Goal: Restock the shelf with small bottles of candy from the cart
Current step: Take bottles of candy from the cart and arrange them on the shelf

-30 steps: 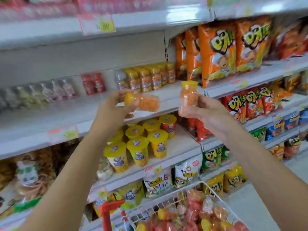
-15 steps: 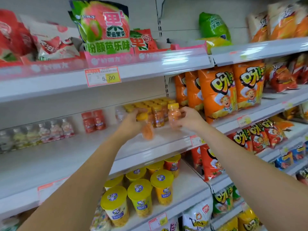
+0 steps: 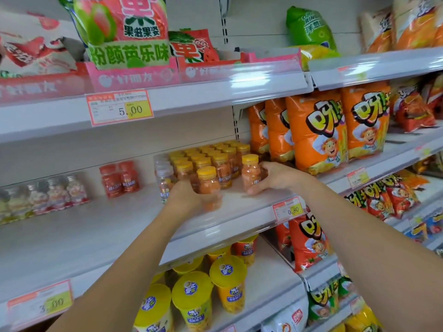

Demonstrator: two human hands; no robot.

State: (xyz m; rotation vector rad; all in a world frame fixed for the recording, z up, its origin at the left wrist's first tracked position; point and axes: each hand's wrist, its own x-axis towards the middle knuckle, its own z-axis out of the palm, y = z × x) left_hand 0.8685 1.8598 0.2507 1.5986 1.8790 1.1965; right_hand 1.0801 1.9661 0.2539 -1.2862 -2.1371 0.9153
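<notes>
Middle shelf (image 3: 96, 236): a long white board at chest height, with bare surface along its front and left half.
Orange snack bags (image 3: 318, 135): standing upright in the next bay to the right, just beside the candy.
Fruit-print bags (image 3: 124, 27): up on the shelf above, leaning in a pink tray.
Yellow-lidded cups (image 3: 193, 299): lined up one level down, under the arms.
Stocked candy bottles (image 3: 215, 159): a tight block of small yellow-capped bottles at the back right of the middle shelf, close to the divider.
Left hand (image 3: 184, 197): reaching in from below, fingers curled round the lower part of one bottle.
Right hand (image 3: 275, 177): further right, fingers and thumb wrapped round a second bottle from its right side.
Left bottle (image 3: 208, 185): upright, orange candy, yellow cap, at the front of the block; its base is blurred, so I cannot tell if it touches the board.
Right bottle (image 3: 250, 173): upright, touching or nearly touching the block's front right corner, its base down at the board.
Red bottles (image 3: 119, 178): a pair standing apart, left of the block.
Clear bottles (image 3: 48, 192): a blurred row at the far left.
Price tag (image 3: 119, 107): reads 5.00, on the upper rail.
</notes>
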